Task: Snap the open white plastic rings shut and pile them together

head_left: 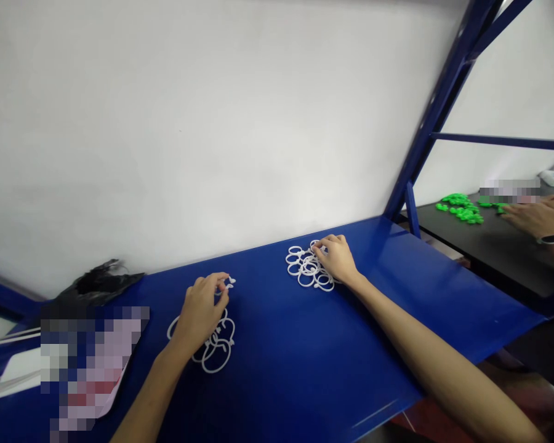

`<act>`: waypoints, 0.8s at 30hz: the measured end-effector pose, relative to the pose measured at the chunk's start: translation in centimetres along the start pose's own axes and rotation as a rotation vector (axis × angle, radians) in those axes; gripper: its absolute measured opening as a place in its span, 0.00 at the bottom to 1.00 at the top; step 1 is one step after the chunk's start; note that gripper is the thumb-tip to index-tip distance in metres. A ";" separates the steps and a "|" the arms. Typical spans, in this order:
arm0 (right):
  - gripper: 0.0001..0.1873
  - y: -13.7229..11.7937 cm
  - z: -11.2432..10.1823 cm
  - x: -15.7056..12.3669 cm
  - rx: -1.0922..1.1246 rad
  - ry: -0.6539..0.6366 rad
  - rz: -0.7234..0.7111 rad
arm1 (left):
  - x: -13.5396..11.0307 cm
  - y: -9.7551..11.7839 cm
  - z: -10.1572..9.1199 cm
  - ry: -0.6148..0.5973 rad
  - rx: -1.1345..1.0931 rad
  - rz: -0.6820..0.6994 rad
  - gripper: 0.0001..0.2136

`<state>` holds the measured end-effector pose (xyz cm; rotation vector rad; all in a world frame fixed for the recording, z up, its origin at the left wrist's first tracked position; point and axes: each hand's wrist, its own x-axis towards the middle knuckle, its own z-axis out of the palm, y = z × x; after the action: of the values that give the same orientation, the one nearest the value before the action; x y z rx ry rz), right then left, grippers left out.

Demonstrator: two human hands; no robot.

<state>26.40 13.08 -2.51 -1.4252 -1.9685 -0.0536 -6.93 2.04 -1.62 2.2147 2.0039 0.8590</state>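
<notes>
My left hand [202,307] is closed in a pinch, holding a thin white plastic ring with a gap between its flared ends [231,281]. Beneath and beside that hand lies a loose group of similar white rings [216,340], partly covered by my palm and wrist. Farther right, my right hand [338,255] reaches down onto a bigger cluster of overlapping white rings [310,266]. Its thumb and fingertips are closed on a ring at the cluster's upper edge; the fingers hide part of that ring.
Both groups lie on a blue table [277,344] against a white wall. Left are a black plastic bag [96,283] and a blurred flat object [115,363]. A blue frame post [425,123] rises at right. Beyond, another person's hands [542,218] work near green pieces [464,209].
</notes>
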 end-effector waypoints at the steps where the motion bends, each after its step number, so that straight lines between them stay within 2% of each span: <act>1: 0.10 -0.1 -0.2 0.0 0.001 0.012 -0.005 | 0.0 0.4 -0.1 0.010 -0.046 0.010 0.14; 4: 0.10 -1.0 -1.1 -0.3 0.007 0.050 -0.039 | -0.3 2.0 -0.3 0.001 -0.161 0.042 0.16; 7: 0.10 -2.8 -2.2 -1.1 0.094 0.052 -0.173 | -0.9 3.9 -0.2 -0.031 -0.258 0.061 0.15; 9: 0.10 -4.5 -2.7 -2.1 0.218 -0.031 -0.293 | -1.4 5.0 -0.1 -0.061 -0.331 0.065 0.13; 13: 0.16 -7.9 -3.0 -4.5 0.420 -0.322 -0.494 | -2.1 6.6 0.2 -0.155 -0.525 -0.014 0.12; 16: 0.18 -9.1 -2.4 -5.7 0.483 -0.415 -0.471 | -2.4 7.2 0.6 -0.201 -0.668 -0.064 0.12; 20: 0.09 -9.1 -1.5 -6.0 0.511 -0.422 -0.376 | -2.5 7.3 0.9 -0.277 -0.773 -0.077 0.12; 22: 0.05 -8.9 -1.4 -5.9 0.515 -0.425 -0.360 | -2.7 7.3 1.1 -0.296 -0.739 -0.035 0.14; 24: 0.03 -8.8 -1.4 -5.9 0.511 -0.423 -0.356 | -2.8 7.1 1.2 -0.280 -0.605 0.057 0.20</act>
<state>20.50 4.21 -1.60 -0.7875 -2.3319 0.5924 -0.06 -1.36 -0.99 1.9135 1.3341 0.9380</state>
